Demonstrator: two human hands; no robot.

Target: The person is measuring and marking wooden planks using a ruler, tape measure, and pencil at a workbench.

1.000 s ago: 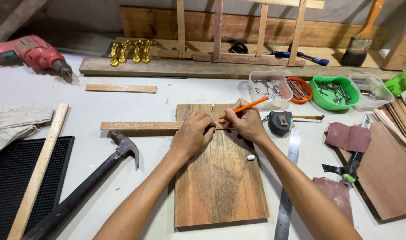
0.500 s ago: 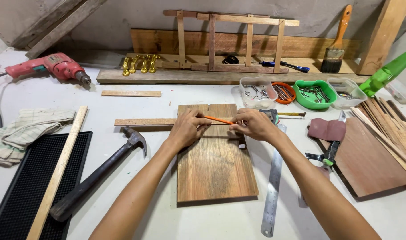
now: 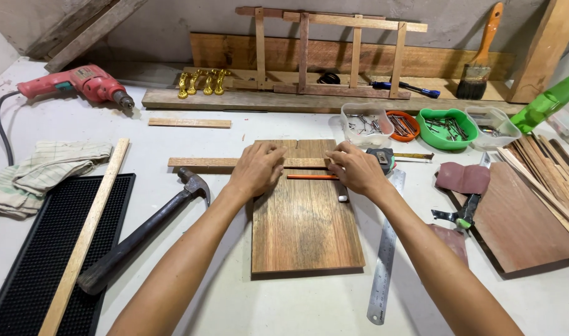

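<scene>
Our left hand (image 3: 257,168) lies palm down, fingers loosely spread, on a thin wooden strip (image 3: 203,162) that runs across the top of a wooden board (image 3: 304,224) on the white worktop (image 3: 172,143). Our right hand (image 3: 357,169) presses the strip's other end, fingers together and curled over it. Between our hands an orange pencil (image 3: 311,177) lies flat on the board, just below the strip and parallel to it; neither hand grips it. A small white eraser (image 3: 342,198) rests on the board just under our right hand. A hammer (image 3: 144,233) lies to the left of the board, a steel ruler (image 3: 386,249) to its right, and a tape measure (image 3: 384,157) sits just beyond our right hand. Tubs of nails (image 3: 443,127) stand further back, and a red drill (image 3: 79,84) lies at the far left.
</scene>
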